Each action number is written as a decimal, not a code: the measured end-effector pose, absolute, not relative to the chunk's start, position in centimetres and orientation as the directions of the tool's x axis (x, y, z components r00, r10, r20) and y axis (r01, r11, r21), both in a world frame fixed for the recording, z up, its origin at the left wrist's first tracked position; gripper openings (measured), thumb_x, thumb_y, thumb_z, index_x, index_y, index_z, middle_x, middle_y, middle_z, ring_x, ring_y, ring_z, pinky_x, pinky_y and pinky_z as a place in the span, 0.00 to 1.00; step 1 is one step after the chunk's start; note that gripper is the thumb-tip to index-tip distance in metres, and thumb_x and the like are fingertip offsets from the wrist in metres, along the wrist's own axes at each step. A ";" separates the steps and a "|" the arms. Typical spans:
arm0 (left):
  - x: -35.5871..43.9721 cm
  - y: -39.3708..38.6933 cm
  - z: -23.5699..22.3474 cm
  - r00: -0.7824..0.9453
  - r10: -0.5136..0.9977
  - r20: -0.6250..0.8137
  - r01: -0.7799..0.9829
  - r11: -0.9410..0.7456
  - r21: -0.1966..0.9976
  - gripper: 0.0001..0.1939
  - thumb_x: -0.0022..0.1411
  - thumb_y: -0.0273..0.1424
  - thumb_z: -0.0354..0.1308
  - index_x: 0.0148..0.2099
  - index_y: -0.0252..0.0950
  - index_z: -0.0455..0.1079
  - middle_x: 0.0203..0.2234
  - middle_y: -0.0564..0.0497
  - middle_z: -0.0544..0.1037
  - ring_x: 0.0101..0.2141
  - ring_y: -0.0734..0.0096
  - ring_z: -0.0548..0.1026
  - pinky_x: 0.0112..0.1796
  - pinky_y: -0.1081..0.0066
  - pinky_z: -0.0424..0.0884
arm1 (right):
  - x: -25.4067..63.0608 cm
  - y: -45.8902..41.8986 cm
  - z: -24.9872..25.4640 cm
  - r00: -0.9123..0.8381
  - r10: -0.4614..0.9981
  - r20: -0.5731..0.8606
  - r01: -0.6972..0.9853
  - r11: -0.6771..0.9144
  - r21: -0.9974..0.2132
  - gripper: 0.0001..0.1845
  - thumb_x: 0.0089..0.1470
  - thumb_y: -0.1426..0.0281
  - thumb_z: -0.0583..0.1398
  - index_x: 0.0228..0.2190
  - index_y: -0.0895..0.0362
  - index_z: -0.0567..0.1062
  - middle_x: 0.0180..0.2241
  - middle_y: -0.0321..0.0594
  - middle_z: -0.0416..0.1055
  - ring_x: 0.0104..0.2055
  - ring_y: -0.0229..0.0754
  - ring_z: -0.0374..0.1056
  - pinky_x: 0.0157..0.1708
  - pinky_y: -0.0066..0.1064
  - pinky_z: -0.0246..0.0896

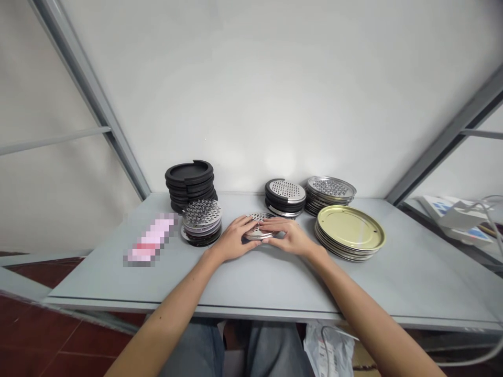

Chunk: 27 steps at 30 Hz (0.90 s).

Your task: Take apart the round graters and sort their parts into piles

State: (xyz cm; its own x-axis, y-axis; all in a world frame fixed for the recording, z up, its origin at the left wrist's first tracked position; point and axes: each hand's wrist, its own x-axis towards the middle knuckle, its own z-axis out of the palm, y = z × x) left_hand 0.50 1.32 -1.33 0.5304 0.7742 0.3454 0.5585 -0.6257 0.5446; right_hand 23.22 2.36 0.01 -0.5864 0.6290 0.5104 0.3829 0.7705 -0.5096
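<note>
Both my hands are on a round perforated metal disc [258,215] at the middle of the table. My left hand [236,238] holds its left side, fingers across the top and thumb at the near edge. My right hand [291,235] grips the right side the same way, its fingers closed over the rim. Part of the disc is hidden under the fingers, and I cannot tell whether others lie under it. Left of my hands stands a stack of spiky metal grater discs [202,214]. Just behind is a perforated disc seated in a black ring [286,191], on top of a stack.
Black rings [189,175] are piled at the back left. A stack of gold-coloured round lids [349,228] and one of metal grater plates [330,188] stand right. A blurred pink item [151,238] lies left on the grey table [251,293]. A wall rises behind.
</note>
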 end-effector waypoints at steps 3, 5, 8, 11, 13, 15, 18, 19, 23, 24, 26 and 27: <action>0.4 1.2 -1.1 0.553 0.759 0.343 0.542 -0.641 0.544 0.30 0.62 0.44 0.55 0.64 0.40 0.58 0.62 0.46 0.60 0.63 0.58 0.55 0.61 0.54 0.54 | 23.3 2.4 0.1 -0.563 0.637 0.527 0.356 0.762 -0.541 0.20 0.48 0.59 0.65 0.43 0.52 0.78 0.45 0.45 0.76 0.51 0.51 0.70 0.52 0.44 0.64; 0.3 1.1 -1.0 0.568 0.741 0.359 0.507 -0.658 0.556 0.29 0.62 0.42 0.55 0.64 0.41 0.58 0.62 0.46 0.61 0.62 0.59 0.55 0.61 0.55 0.54 | 23.5 2.2 0.4 -0.555 0.651 0.519 0.336 0.745 -0.576 0.20 0.48 0.59 0.65 0.43 0.53 0.78 0.45 0.46 0.75 0.50 0.51 0.70 0.48 0.42 0.67; 0.3 1.2 -0.9 0.576 0.718 0.391 0.454 -0.679 0.577 0.29 0.62 0.40 0.56 0.63 0.40 0.59 0.60 0.45 0.63 0.61 0.59 0.58 0.61 0.56 0.55 | 23.7 2.0 0.8 -0.554 0.682 0.477 0.324 0.704 -0.631 0.19 0.50 0.60 0.63 0.44 0.54 0.78 0.45 0.46 0.75 0.46 0.49 0.72 0.42 0.39 0.70; 0.2 1.3 -0.7 0.564 0.707 0.427 0.412 -0.689 0.597 0.27 0.61 0.40 0.57 0.61 0.38 0.62 0.58 0.44 0.65 0.60 0.59 0.61 0.60 0.57 0.57 | 23.8 1.9 0.9 -0.537 0.693 0.480 0.315 0.693 -0.648 0.17 0.52 0.61 0.62 0.43 0.54 0.78 0.44 0.45 0.76 0.46 0.49 0.72 0.42 0.38 0.70; 0.2 1.3 -0.7 0.547 0.708 0.447 0.401 -0.690 0.602 0.26 0.61 0.39 0.57 0.60 0.38 0.63 0.57 0.43 0.67 0.58 0.58 0.63 0.59 0.57 0.59 | 23.7 2.0 0.9 -0.528 0.678 0.512 0.306 0.714 -0.630 0.16 0.53 0.61 0.62 0.42 0.53 0.79 0.44 0.44 0.76 0.47 0.50 0.71 0.45 0.39 0.69; 0.4 1.3 -0.6 0.518 0.719 0.464 0.415 -0.685 0.599 0.26 0.60 0.40 0.58 0.59 0.38 0.64 0.55 0.43 0.69 0.57 0.57 0.65 0.58 0.56 0.60 | 23.6 2.1 0.8 -0.528 0.662 0.532 0.313 0.734 -0.602 0.16 0.54 0.60 0.61 0.43 0.52 0.78 0.44 0.44 0.76 0.48 0.49 0.71 0.48 0.40 0.67; 0.7 1.4 -0.8 0.456 0.743 0.490 0.448 -0.667 0.596 0.25 0.59 0.42 0.59 0.56 0.38 0.66 0.52 0.43 0.71 0.54 0.57 0.67 0.56 0.56 0.63 | 23.6 2.1 0.7 -0.538 0.655 0.531 0.357 0.747 -0.560 0.17 0.56 0.61 0.59 0.46 0.53 0.77 0.45 0.43 0.76 0.48 0.48 0.71 0.48 0.39 0.67; 0.8 1.4 -0.9 0.439 0.747 0.499 0.453 -0.664 0.595 0.25 0.58 0.42 0.60 0.55 0.38 0.66 0.51 0.44 0.72 0.53 0.58 0.68 0.55 0.56 0.64 | 23.5 2.1 0.7 -0.542 0.653 0.529 0.373 0.751 -0.545 0.17 0.57 0.61 0.59 0.46 0.53 0.76 0.45 0.43 0.76 0.48 0.47 0.71 0.47 0.38 0.68; 1.0 1.6 -1.2 0.409 0.742 0.531 0.453 -0.670 0.587 0.23 0.58 0.41 0.61 0.54 0.38 0.68 0.50 0.44 0.74 0.51 0.59 0.69 0.53 0.57 0.65 | 23.5 2.0 0.6 -0.561 0.625 0.543 0.417 0.780 -0.467 0.17 0.58 0.62 0.57 0.48 0.52 0.75 0.46 0.42 0.75 0.49 0.46 0.71 0.48 0.37 0.67; 1.0 1.6 -1.2 0.407 0.741 0.534 0.455 -0.671 0.585 0.23 0.57 0.41 0.61 0.54 0.39 0.68 0.49 0.44 0.74 0.51 0.59 0.70 0.53 0.57 0.65 | 23.5 2.0 0.5 -0.566 0.615 0.549 0.424 0.788 -0.446 0.17 0.59 0.63 0.57 0.48 0.52 0.74 0.46 0.42 0.75 0.49 0.46 0.71 0.49 0.37 0.67; 1.1 1.6 -1.2 0.407 0.740 0.536 0.460 -0.673 0.579 0.23 0.57 0.40 0.62 0.54 0.39 0.68 0.49 0.45 0.74 0.51 0.59 0.70 0.53 0.57 0.65 | 23.4 2.0 0.5 -0.572 0.601 0.558 0.437 0.799 -0.412 0.17 0.59 0.63 0.57 0.48 0.52 0.74 0.46 0.43 0.75 0.49 0.46 0.71 0.49 0.38 0.67; 1.1 1.5 -1.2 0.409 0.738 0.536 0.462 -0.674 0.576 0.23 0.57 0.40 0.62 0.54 0.39 0.68 0.49 0.45 0.74 0.51 0.59 0.70 0.53 0.57 0.65 | 23.4 2.0 0.5 -0.576 0.595 0.560 0.442 0.803 -0.399 0.17 0.59 0.63 0.56 0.48 0.52 0.74 0.46 0.43 0.75 0.49 0.46 0.71 0.49 0.38 0.66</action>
State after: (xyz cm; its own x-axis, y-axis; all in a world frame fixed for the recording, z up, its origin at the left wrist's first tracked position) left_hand 1.05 1.55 -1.18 0.4088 0.7385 0.5363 0.4623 -0.6742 0.5760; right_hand 23.42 2.05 0.45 -0.5762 0.5952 0.5601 0.4418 0.8034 -0.3992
